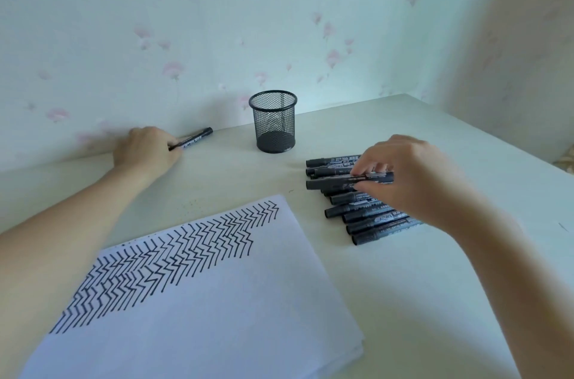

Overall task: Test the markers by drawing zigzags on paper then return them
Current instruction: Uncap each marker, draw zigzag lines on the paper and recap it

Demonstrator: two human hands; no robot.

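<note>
A stack of white paper (217, 310) lies at the front left, its upper part covered with rows of black zigzags (161, 263). My left hand (146, 150) rests on the table near the wall, closed on a capped black marker (195, 140) that points toward the cup. Several black markers lie in a pile (357, 217) at the right. My right hand (403, 173) is over that pile, fingers pinching one marker (335, 183) slightly above the others. An empty black mesh pen cup (275, 121) stands upright at the back centre.
The pale table (435, 285) meets a floral-papered wall (217, 21) at the back. Its right edge runs diagonally at the far right, and both my forearms cross the table from the front.
</note>
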